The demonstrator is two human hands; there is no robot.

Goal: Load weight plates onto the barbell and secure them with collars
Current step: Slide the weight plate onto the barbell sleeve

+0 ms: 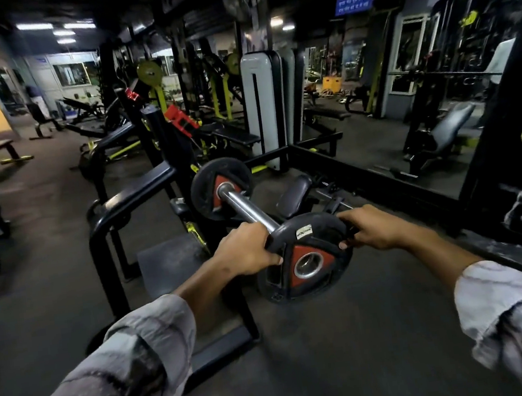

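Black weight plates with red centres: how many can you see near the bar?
2: one black weight plate with red centre on the steel bar's far end, one near plate gripped by both hands. Others may be hidden.

Frame centre: black weight plate [305, 258] gripped at both edges by left hand [243, 252] and right hand [374, 230], at barbell sleeve [247, 207] end; second plate [221, 187] mounted behind.

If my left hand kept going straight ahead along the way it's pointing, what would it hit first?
Probably the weight plate already on the barbell sleeve, since the left hand points up along that sleeve. Depth is hard to judge from this one view.
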